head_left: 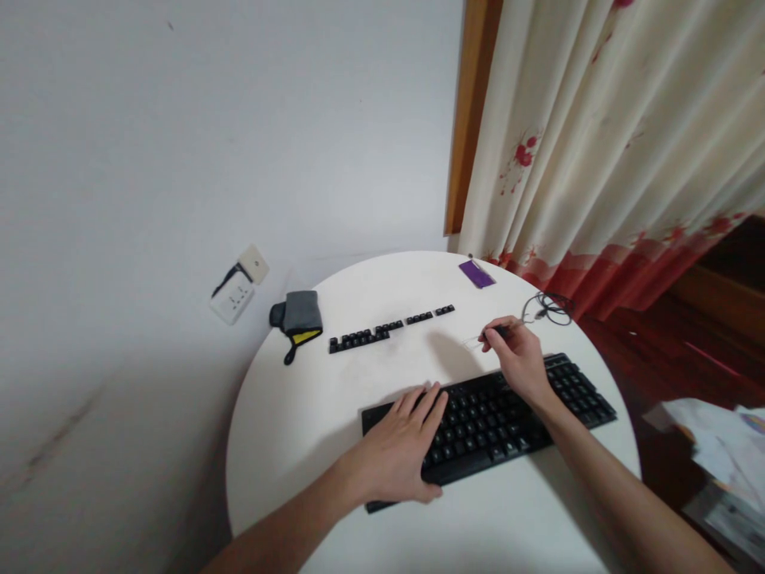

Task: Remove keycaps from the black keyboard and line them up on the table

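A black computer keyboard [478,422] lies at a slant on the white round table [280,462]. My left hand [403,450] spans its left end, the thumb at the front edge and the fingers laid across towards the back edge, holding it. Many keys on that side are hidden under the palm. Above the back edge of the keyboard, my right hand [517,355] is closed around the small black handle of a wire keycap puller [491,332]. Thin wire loops stick out of it to the left. Behind the keyboard, loose black keycaps [358,340] stand in rows.
A grey pouch [302,312] with yellow trim sits at the table's left edge. Towards the back right lies a purple card-like item [476,273]. A coiled black cable [553,309] rests near the right edge. A wall socket [233,296] and a curtain [574,159] border the table.
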A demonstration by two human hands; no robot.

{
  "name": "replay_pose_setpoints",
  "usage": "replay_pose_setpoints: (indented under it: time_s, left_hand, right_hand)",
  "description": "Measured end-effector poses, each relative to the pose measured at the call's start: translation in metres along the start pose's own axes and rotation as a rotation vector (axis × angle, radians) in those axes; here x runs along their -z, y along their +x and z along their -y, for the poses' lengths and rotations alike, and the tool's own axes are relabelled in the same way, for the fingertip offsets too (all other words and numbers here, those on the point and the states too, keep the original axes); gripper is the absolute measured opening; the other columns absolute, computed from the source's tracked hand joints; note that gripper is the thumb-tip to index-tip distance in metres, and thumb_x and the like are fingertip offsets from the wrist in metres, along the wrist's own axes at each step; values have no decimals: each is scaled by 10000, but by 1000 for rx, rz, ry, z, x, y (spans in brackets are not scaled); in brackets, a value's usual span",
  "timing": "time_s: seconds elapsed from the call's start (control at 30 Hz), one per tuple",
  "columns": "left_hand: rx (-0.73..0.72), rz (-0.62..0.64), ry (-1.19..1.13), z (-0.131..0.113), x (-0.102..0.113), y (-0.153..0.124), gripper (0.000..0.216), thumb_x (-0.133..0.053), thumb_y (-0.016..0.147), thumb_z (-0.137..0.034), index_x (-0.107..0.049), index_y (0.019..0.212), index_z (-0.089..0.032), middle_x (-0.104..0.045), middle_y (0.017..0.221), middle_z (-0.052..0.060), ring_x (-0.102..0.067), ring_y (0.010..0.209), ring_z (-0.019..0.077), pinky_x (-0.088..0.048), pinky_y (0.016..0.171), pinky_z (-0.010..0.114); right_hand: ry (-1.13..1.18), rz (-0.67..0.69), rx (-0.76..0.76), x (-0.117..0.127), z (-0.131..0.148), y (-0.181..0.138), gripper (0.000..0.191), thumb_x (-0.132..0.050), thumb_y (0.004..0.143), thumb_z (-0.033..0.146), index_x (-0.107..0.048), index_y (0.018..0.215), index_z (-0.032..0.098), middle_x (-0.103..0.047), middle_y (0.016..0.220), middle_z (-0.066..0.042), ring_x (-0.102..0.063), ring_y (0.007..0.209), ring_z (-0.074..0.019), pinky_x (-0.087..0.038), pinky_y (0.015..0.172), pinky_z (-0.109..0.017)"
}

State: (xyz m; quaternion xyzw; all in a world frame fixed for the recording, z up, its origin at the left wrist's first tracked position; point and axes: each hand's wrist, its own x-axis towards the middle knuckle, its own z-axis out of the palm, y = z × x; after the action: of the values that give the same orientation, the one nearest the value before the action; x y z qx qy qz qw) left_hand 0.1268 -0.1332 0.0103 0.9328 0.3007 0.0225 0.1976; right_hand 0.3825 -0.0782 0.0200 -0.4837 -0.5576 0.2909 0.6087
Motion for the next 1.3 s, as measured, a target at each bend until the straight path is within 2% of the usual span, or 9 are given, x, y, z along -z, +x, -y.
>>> replay_pose_setpoints:
  time_s: [0.1,0.23,0.3,0.43,0.63,0.87,1.13,1.3]
  left_hand:
    - [26,5,-2,9,6,-3,1235,-735,624,-576,-16,1557,-204,-92,1622,177,-142,1473,399,-189,1168,515]
    - [32,22,-49,17,15,-4,1246,-708,622,-695,-68,1555,-172,-167,1605,199,-188,1460,396,-210,1161,515]
    - [35,-14,-90,18,18,-3,1094,-653,715,-690,-142,1550,-201,-264,1582,169,-269,1434,366,-246,1153,491]
    - [46,-123,-141,21,22,3,619,-504,931,-504,-336,1487,-291,-491,1447,67,-457,1301,278,-338,1111,425]
    - [31,-184,-125,23,19,8,489,-539,936,-411,-464,1402,-280,-564,1339,63,-511,1223,259,-375,1091,427]
    - [25,-210,-102,23,16,10,471,-529,948,-378,-466,1398,-252,-573,1323,74,-515,1216,252,-400,1071,429]
    - [3,-237,-88,24,15,10,455,-524,954,-364,-481,1389,-239,-583,1319,84,-535,1197,247,-404,1068,437]
    - [5,-248,-93,25,14,11,466,-564,934,-348,-489,1380,-238,-581,1337,71,-533,1193,245,-409,1065,435]
  right_hand:
    - [-67,168,-14,-8,8,-11,158,-611,891,345,-626,895,188,-665,795,-36,-616,676,-153,-507,643,-282]
    - [-171,433,42,-18,16,-24,135,-608,900,322,-654,854,204,-686,822,-38,-638,772,-177,-507,745,-300]
    - [-187,523,60,-22,18,-27,141,-588,916,323,-657,868,210,-696,832,-37,-642,797,-185,-503,783,-309]
    - [-209,628,66,-24,20,-29,145,-558,933,307,-661,893,213,-708,860,-39,-648,820,-191,-495,819,-313]
    - [-214,782,90,-23,19,-30,151,-552,941,292,-668,892,209,-705,874,-34,-640,810,-179,-484,798,-292]
    - [-410,673,79,-28,7,-30,266,-488,973,363,-628,837,182,-669,807,-60,-597,769,-198,-454,744,-303]
    - [-406,634,-3,-35,5,-35,296,-451,989,377,-601,819,187,-659,762,-32,-593,717,-183,-431,710,-284]
    - [-339,555,-81,-38,-4,-34,346,-449,986,361,-584,723,180,-633,688,-15,-591,688,-168,-431,698,-278]
